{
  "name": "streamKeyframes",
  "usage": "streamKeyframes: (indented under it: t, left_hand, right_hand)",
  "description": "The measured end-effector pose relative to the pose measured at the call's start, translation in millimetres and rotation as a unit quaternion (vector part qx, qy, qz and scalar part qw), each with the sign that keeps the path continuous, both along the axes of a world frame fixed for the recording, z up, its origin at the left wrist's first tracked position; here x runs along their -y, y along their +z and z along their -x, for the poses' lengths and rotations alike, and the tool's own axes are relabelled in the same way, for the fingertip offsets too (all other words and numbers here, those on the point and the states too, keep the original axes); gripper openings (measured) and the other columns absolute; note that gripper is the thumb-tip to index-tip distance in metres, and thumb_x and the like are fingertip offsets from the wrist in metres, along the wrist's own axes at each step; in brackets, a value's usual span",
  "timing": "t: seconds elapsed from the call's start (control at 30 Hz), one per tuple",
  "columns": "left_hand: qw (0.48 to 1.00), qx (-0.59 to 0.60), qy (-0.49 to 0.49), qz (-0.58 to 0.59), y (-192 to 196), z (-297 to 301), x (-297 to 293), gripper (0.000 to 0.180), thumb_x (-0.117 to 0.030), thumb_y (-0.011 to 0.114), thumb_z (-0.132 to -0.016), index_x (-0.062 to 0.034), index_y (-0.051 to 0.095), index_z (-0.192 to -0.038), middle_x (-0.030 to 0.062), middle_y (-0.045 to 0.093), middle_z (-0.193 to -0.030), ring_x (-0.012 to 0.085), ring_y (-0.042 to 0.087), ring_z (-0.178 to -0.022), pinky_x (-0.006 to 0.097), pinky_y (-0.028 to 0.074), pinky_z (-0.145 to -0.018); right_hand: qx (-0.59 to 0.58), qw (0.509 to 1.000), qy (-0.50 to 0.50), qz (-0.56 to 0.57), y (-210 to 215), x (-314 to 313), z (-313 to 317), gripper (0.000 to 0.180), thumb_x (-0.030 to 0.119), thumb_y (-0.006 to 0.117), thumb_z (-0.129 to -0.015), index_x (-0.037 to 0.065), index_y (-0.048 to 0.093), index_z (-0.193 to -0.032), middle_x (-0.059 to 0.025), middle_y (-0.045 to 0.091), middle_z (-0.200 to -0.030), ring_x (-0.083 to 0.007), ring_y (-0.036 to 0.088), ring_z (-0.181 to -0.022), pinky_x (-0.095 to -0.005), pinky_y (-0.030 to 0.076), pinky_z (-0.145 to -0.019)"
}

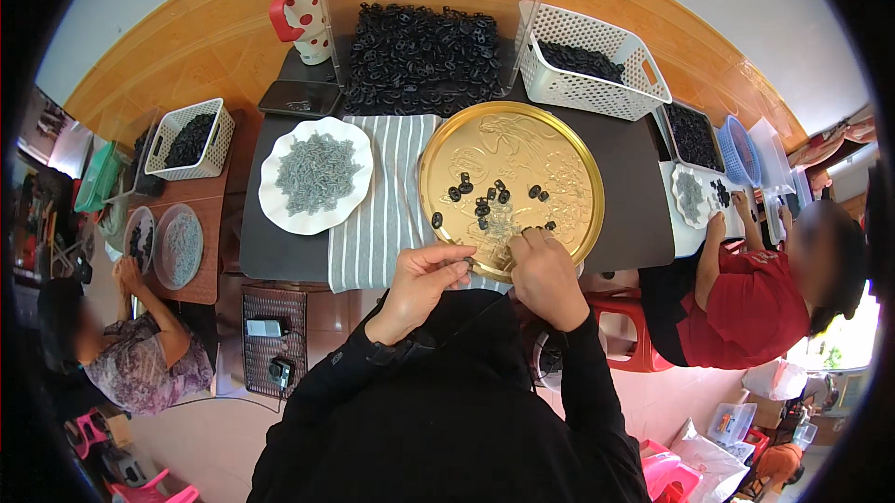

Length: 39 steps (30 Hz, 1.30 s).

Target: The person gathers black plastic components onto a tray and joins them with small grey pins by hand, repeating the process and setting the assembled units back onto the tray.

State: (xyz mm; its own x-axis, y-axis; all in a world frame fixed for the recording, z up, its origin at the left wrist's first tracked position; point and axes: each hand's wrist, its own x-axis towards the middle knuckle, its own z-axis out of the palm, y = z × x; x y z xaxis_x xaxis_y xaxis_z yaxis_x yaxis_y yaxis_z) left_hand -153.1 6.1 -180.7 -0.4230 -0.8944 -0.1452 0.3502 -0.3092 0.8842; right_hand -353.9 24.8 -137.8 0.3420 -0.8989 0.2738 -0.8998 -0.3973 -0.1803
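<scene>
A round gold tray (559, 144) lies on the dark table in front of me, with several small black rings (480, 200) scattered in its middle. My left hand (419, 284) hovers at the tray's near rim, fingers pinched on a small black ring. My right hand (543, 270) rests over the tray's near edge, fingertips bunched on small parts there; what it grips is too small to make out. A white scalloped plate (280, 209) of grey pins sits to the left on a striped cloth (382, 223).
A clear bin heaped with black rings (419, 55) stands behind the tray, a white basket (587, 65) to its right, a spotted red-and-white jug (300, 9) and a phone (300, 97) at left. Two other people work at side tables left and right.
</scene>
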Motion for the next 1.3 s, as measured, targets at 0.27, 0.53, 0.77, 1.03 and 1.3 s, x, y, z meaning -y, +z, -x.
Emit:
streamKeyframes:
  t: [0.27,0.53,0.77,1.03,1.3]
  left_hand:
    - [0.999,-0.039,-0.005,-0.001,5.7,3.8,-3.0,0.022,0.003,0.058,-0.087,0.0013,0.065,-0.108,0.0056,0.065,-0.088,0.0098,0.06,-0.075,0.021,0.047,-0.065]
    - [0.999,-0.05,0.003,0.012,8.2,4.4,-4.5,0.023,0.006,0.055,-0.087,0.0035,0.064,-0.108,0.0084,0.063,-0.09,0.0123,0.06,-0.075,0.022,0.047,-0.066]
    - [0.999,-0.052,0.012,0.008,6.0,3.5,-4.9,0.022,0.005,0.058,-0.086,0.0025,0.065,-0.106,0.0073,0.065,-0.088,0.0104,0.06,-0.074,0.021,0.048,-0.064]
    - [0.998,-0.06,0.028,0.018,8.5,3.6,-7.5,0.021,0.007,0.057,-0.086,0.0039,0.066,-0.104,0.0077,0.063,-0.087,0.0117,0.06,-0.072,0.022,0.048,-0.062]
    - [0.996,-0.034,0.042,0.074,7.4,3.1,-9.2,0.02,0.008,0.058,-0.085,0.0034,0.067,-0.102,0.0073,0.06,-0.084,0.0123,0.058,-0.071,0.022,0.048,-0.06]
  right_hand:
    - [0.539,0.832,-0.048,-0.121,-19.0,-18.8,-31.3,0.009,-0.007,0.059,-0.08,-0.001,0.058,-0.087,-0.0058,0.056,-0.078,-0.0137,0.054,-0.07,-0.0229,0.042,-0.065]
    - [0.599,0.796,-0.044,-0.077,-26.9,-20.5,-45.8,0.004,-0.006,0.057,-0.085,-0.002,0.058,-0.087,-0.004,0.056,-0.081,-0.0088,0.051,-0.071,-0.0205,0.04,-0.063]
    - [0.57,0.82,-0.045,-0.044,-23.6,-20.0,-51.0,0.003,-0.005,0.058,-0.084,-0.003,0.059,-0.086,-0.0055,0.056,-0.08,-0.0107,0.052,-0.069,-0.0218,0.04,-0.061]
    - [0.505,0.862,-0.049,0.0,-21.2,-20.7,-58.4,0.005,-0.007,0.056,-0.082,-0.002,0.056,-0.085,-0.0098,0.053,-0.076,-0.0194,0.051,-0.066,-0.0271,0.041,-0.059]
    - [0.457,0.889,-0.008,0.042,-26.2,-16.3,-57.8,0.007,-0.007,0.057,-0.082,-0.002,0.053,-0.082,-0.0105,0.049,-0.073,-0.0227,0.049,-0.063,-0.0295,0.04,-0.057]
